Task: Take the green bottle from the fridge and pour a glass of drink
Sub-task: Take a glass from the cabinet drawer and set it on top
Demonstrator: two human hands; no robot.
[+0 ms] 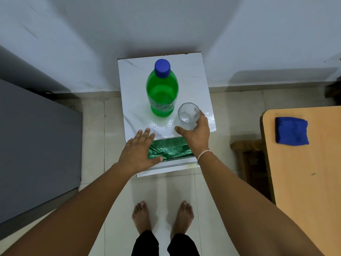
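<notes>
A green plastic bottle with a blue cap stands upright on a small white marble-topped stand. Its cap is on. To its right, near the stand's front right corner, a clear empty glass stands upright, with my right hand wrapped around its near side. My left hand hovers flat and open over the stand's front left edge, holding nothing, a hand's width short of the bottle.
A green plastic bag fills the shelf under the stand's top. The grey fridge stands at the left, door closed. A wooden table with a blue cloth is at the right. My bare feet stand on the tiled floor.
</notes>
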